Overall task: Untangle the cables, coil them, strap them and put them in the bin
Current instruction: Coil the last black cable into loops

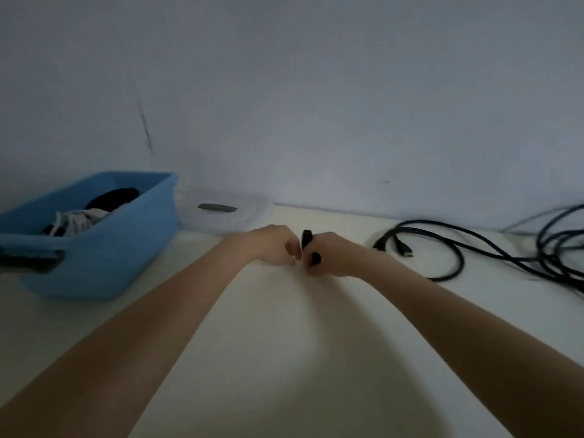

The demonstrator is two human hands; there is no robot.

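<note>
While both my hands meet at mid-table, my right hand [328, 254] curls round a small black piece, prob. a hook-and-loop strap [307, 239], which pokes up above the knuckles and shows again lower down; my left hand [278, 248] has fingers bent, tips pinching at smth just beside it, though blur hides exactly what. Fists nearly touch, thumbs inward: a pose suited to peeling or opening a strap before use, I judge. Loose black cable [474, 251] w/ two plug ends lies on the cream tabletop [268, 358] to the right, near my right wrist, looping off toward the frame edge; it is uncoiled and unstrapped, so likely next in line. Blue plastic bin [104, 245] sits at left, well apart from the hands, holding a dark bundle [113, 197] and a pale, whitish bundle [72, 221], which look like cables already stowed. Its dark side handle [31, 260] faces me, keeping the open top reachable. Translucent white lid w/ grey grip [221, 210] lies flat behind the bin against the grey wall [316, 90], out of the working area. Est. progress: partway; one cable still to coil.
</note>
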